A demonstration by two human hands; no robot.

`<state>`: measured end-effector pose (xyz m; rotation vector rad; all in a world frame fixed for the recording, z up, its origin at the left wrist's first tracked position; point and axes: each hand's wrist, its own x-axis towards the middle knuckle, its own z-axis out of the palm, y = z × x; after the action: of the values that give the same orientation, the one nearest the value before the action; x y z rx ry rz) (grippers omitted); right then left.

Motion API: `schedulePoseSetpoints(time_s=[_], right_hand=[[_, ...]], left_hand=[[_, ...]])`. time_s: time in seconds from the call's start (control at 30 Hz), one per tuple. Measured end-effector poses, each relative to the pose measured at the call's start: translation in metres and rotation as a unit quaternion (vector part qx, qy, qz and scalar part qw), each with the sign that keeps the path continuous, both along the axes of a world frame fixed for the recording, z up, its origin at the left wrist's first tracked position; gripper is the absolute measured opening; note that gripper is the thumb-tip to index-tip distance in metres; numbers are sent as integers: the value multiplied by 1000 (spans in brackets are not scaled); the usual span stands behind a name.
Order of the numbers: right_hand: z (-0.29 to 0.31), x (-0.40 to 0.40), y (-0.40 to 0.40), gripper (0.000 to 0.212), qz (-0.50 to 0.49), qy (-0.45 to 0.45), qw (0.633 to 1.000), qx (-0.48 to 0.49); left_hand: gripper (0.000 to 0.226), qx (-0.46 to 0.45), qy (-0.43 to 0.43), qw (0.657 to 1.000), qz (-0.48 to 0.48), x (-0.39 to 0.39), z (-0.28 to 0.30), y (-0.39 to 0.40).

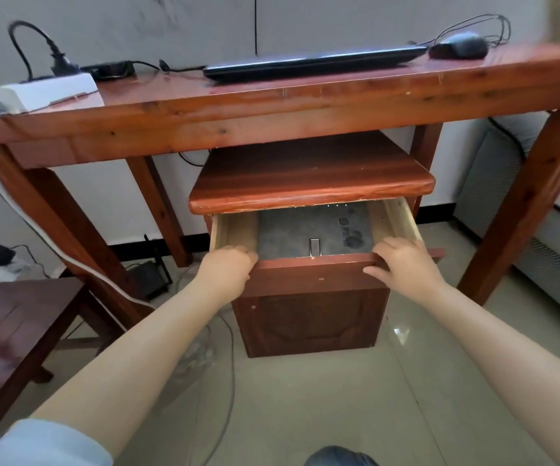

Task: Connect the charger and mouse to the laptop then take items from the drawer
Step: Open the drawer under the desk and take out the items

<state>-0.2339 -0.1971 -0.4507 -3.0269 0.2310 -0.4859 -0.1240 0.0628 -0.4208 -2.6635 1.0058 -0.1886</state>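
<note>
Far left on the table: white power strip with a black plug, charger brick just behind. Mid-table: closed laptop. At its right end, touching or nearly so: black mouse, cable looped behind. Below, under the table: small cabinet, drawer pulled open, grey pad flat inside. Left hand curled over the drawer front's left end, fingers clamped on the edge. Right hand gripping the right end likewise.
</note>
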Motion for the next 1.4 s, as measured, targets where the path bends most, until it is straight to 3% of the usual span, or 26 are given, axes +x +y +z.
schedulePoseSetpoints(time_s=[0.17,0.27,0.37,0.5,0.63,0.8,0.97,1.17,1.27,1.37,1.4], right_hand=[[0,-10,-4,31,43,21,998,-31],[-5,-13,-5,31,66,43,997,-1],[5,-6,-8,36,69,122,988,66],[26,37,12,47,29,264,948,178],[18,76,35,33,41,375,920,108],[11,86,35,28,40,425,902,71],[23,75,21,25,42,379,919,99],[23,67,3,26,-120,336,919,165],[16,71,10,30,-162,297,900,274],[18,68,10,17,-213,230,865,393],[19,68,7,25,-220,212,855,419]], left_hand=[[25,34,14,999,-13,-4,-6,4],[25,39,26,999,-28,-8,-16,6],[26,-20,92,995,-34,-3,-13,8],[41,-194,196,961,13,6,-10,-5],[39,-242,222,940,94,18,-21,-21],[35,-263,243,924,131,28,-30,-20],[38,-257,316,897,175,34,-29,-23],[46,-260,390,861,195,47,-29,-46],[61,-296,421,823,240,50,-34,-58],[68,-346,476,754,292,51,-35,-55],[70,-354,489,738,301,52,-34,-54]])
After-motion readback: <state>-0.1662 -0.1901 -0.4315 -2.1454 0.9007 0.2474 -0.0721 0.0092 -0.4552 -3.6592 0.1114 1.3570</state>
